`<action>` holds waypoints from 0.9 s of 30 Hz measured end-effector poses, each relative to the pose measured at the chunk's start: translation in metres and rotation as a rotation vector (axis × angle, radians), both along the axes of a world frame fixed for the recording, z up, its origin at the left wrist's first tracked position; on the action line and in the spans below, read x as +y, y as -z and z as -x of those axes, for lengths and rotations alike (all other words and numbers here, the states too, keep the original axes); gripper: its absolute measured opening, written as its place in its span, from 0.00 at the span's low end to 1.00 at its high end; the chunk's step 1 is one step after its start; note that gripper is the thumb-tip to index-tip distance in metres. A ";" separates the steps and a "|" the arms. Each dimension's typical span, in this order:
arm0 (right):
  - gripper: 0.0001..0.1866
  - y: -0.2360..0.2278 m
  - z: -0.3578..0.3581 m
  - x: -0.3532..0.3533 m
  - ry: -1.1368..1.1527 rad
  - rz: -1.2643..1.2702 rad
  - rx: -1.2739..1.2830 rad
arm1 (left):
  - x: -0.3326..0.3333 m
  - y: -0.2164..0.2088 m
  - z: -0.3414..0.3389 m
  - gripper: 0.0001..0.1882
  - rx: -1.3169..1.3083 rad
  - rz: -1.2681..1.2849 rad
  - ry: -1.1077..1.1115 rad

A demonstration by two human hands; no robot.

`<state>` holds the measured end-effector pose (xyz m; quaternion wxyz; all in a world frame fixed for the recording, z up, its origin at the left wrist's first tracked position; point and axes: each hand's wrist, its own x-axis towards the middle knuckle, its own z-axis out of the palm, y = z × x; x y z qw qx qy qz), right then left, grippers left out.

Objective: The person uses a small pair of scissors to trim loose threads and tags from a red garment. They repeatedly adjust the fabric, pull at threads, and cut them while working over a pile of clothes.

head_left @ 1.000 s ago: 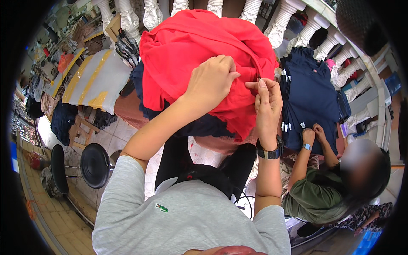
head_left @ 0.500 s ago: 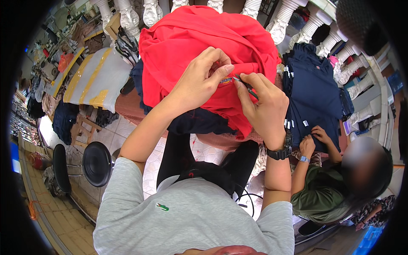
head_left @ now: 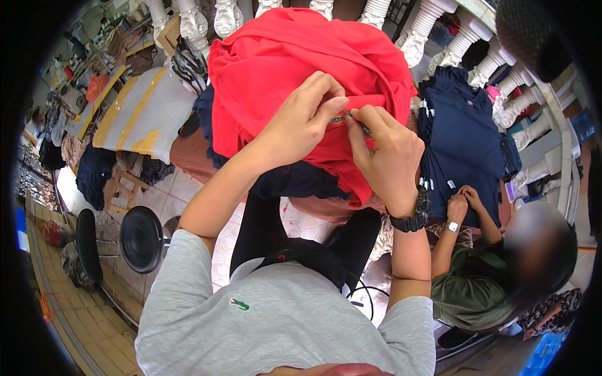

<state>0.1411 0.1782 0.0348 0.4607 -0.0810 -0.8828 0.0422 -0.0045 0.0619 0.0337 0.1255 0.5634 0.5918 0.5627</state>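
A heap of red cloth garments [head_left: 269, 69] lies in front of me on the table. On it, a small embroidered patch [head_left: 337, 120] shows between my hands. My left hand [head_left: 307, 113] is closed in a pinch on the red garment, just left of the patch. Close by on the right, my right hand [head_left: 390, 147] grips a small pointed tool [head_left: 365, 129], mostly covered by the fingers. Its tip is at the cloth beside the patch. Dark navy cloth [head_left: 295, 180] lies under the near edge of the red heap.
Folded navy garments [head_left: 461, 125] with white tags are stacked to the right, where a co-worker's hands [head_left: 461, 202] handle them. A wrapped, yellow-taped package [head_left: 147, 113] lies at left. White balusters [head_left: 229, 19] stand behind the table. A black round stool [head_left: 143, 239] is at lower left.
My right hand has closed in slightly toward the left hand, and its fingers now cover more of the tool. The co-worker's hands have come closer together.
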 end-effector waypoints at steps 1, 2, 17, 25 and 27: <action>0.03 0.001 0.001 0.003 -0.010 -0.010 0.039 | -0.014 -0.003 0.002 0.06 0.049 0.014 0.038; 0.05 0.000 -0.004 0.009 -0.024 0.066 0.106 | -0.025 -0.006 0.007 0.05 0.102 0.019 0.089; 0.13 -0.031 -0.016 0.051 -0.037 0.357 0.218 | -0.068 0.022 0.217 0.18 0.222 0.092 -0.770; 0.12 -0.044 -0.058 0.000 -0.380 0.733 0.161 | -0.085 0.070 0.206 0.41 0.488 -0.097 -0.845; 0.09 -0.047 -0.059 -0.014 -0.452 0.775 0.103 | -0.087 0.059 0.222 0.37 0.333 0.185 -0.781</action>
